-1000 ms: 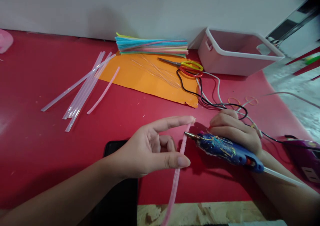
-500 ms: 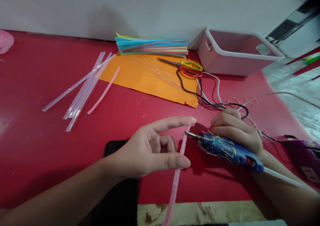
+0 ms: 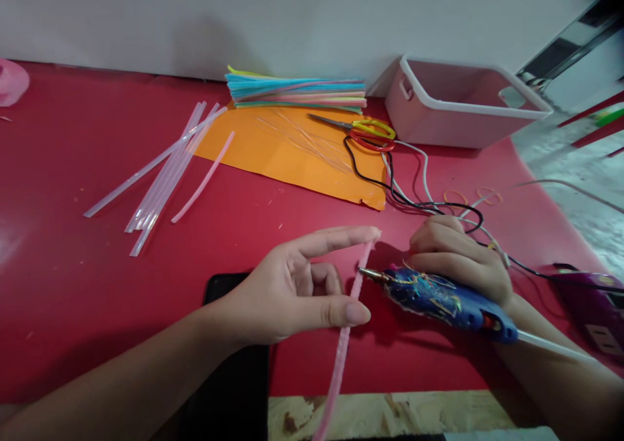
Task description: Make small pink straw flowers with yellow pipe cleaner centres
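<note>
Pipe cleaner: presumably light, soft and easily bent; support at two spaced points. The near length extends free below the grip. Beyond it, the left hand is clamped on the strip, thumb across it, index finger extended to the far tip. Between these digits sits the nozzle of the glue gun, gripped firmly by the right hand.

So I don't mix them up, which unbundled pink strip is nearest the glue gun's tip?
The held strip in the left hand, close by the tip; the other strip lies on the table, its far end over the orange sheet.
</note>
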Motion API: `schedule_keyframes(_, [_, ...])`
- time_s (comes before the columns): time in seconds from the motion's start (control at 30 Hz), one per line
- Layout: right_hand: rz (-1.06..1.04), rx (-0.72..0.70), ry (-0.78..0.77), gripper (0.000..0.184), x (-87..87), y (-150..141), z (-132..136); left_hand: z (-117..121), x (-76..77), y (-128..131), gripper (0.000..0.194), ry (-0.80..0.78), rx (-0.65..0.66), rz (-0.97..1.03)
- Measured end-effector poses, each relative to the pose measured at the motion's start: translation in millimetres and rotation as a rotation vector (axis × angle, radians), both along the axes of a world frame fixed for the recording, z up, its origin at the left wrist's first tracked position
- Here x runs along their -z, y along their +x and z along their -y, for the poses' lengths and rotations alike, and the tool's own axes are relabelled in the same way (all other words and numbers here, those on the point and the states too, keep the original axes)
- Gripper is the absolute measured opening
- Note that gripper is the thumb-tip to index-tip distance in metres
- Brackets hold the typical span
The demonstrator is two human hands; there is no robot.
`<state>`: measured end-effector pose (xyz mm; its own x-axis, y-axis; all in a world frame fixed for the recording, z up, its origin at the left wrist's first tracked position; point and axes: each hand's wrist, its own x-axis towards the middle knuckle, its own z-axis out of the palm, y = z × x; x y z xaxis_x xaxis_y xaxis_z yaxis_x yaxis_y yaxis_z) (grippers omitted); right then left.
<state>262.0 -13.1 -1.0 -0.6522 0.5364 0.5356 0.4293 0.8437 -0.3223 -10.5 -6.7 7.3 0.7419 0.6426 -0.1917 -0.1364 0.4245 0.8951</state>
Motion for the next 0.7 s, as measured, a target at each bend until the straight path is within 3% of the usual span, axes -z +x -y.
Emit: schedule_keyframes(0.7, [0.040,0.023,0.014,0.011,0.4,2.0,-2.9,0.3,1.3,-0.4,0.069,0.017,0.003,0.000])
